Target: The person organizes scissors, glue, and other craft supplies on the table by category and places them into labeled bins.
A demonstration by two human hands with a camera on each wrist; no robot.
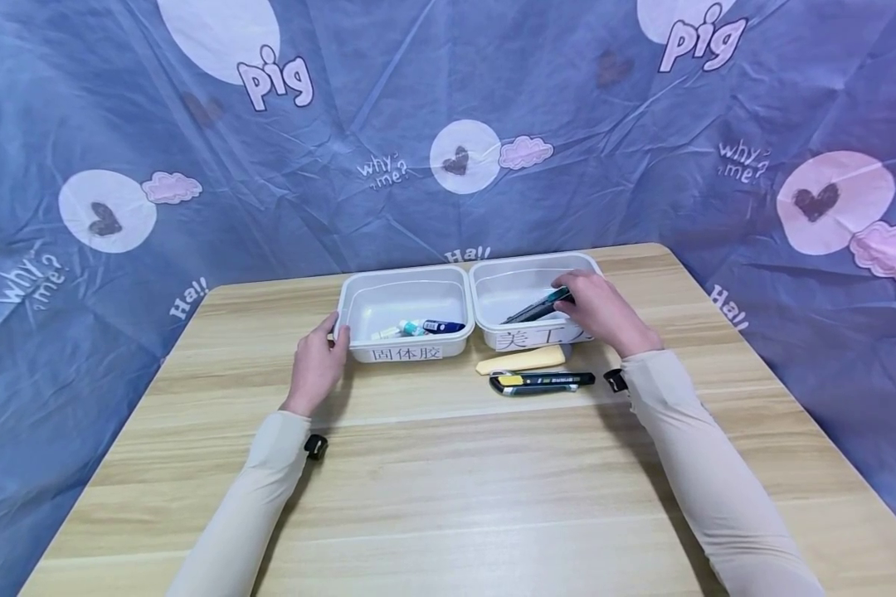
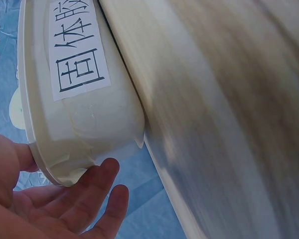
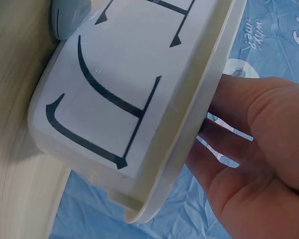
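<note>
My left hand (image 1: 317, 365) holds the near left corner of a white plastic bin (image 1: 373, 303); in the left wrist view its thumb is at the rim and the fingers are against the outside wall. Small glue sticks (image 1: 412, 328) and a dark blue tube (image 1: 444, 327) lie in this bin. My right hand (image 1: 601, 311) reaches over the near right corner of the second white bin (image 1: 504, 286) and grips the end of a dark utility knife (image 1: 541, 308), which slants down inside. In the right wrist view the bin's wall hides the knife.
Before the right bin lie a yellow flat-handled tool (image 1: 523, 360) and a black and yellow utility knife (image 1: 545, 380), with a grey-blue one partly under it. Paper labels (image 1: 406, 353) with Chinese characters face front. A blue printed cloth (image 1: 388, 108) hangs behind the wooden table (image 1: 448, 497).
</note>
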